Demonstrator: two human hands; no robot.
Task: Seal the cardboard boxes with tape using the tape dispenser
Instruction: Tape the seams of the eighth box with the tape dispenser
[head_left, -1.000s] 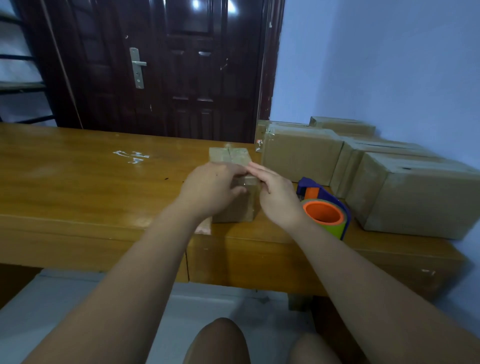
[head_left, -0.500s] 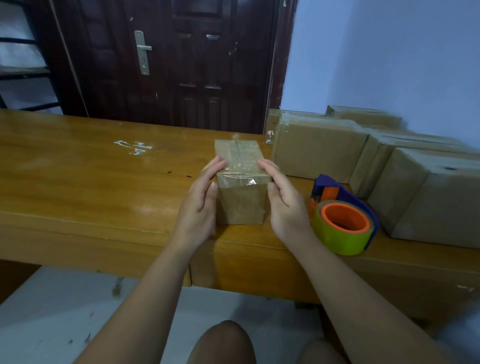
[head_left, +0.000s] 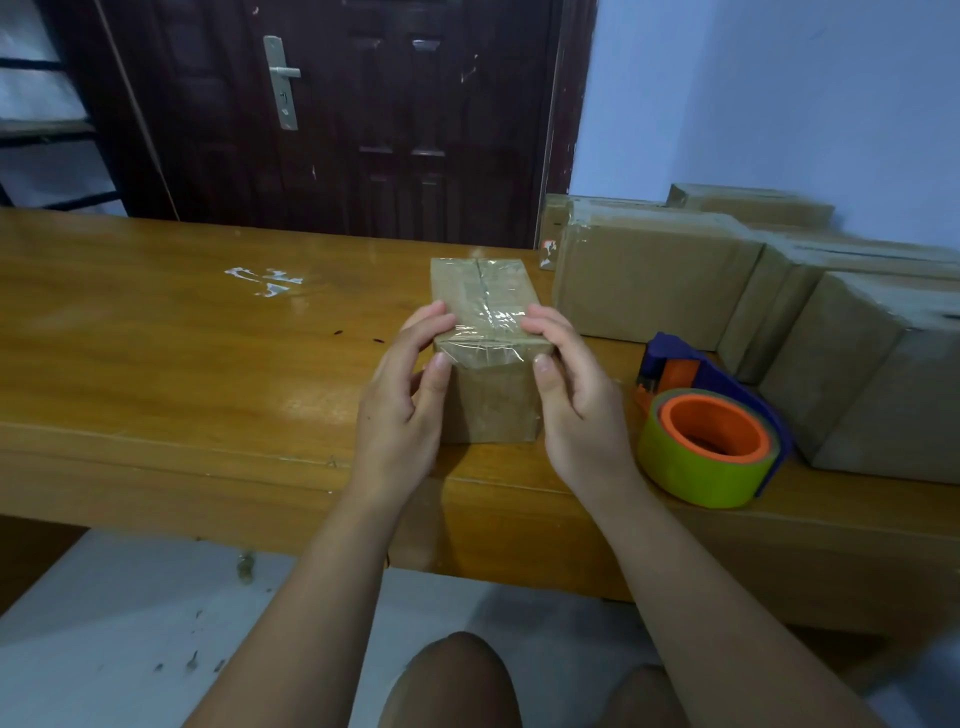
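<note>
Head view: small cardboard box (head_left: 485, 364), centre frame on the worktop (head_left: 182, 353), is clasped at its taped near corners by left hand (head_left: 402, 400) and right hand (head_left: 574, 400). Tape dispenser (head_left: 709, 436) is set right; stacked boxes (head_left: 779, 312) are cut off by the right edge.

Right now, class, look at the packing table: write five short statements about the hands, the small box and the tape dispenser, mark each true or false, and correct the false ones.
1. Both hands touch the small cardboard box. True: left hand and right hand press its near top corners.
2. The right hand holds the tape dispenser. False: it lies on the wooden table, right of the box.
3. Clear tape covers the box's top seam. True.
4. The dispenser's roll core is blue. False: orange.
5. Larger cardboard boxes stand left of the small box. False: right.
</note>
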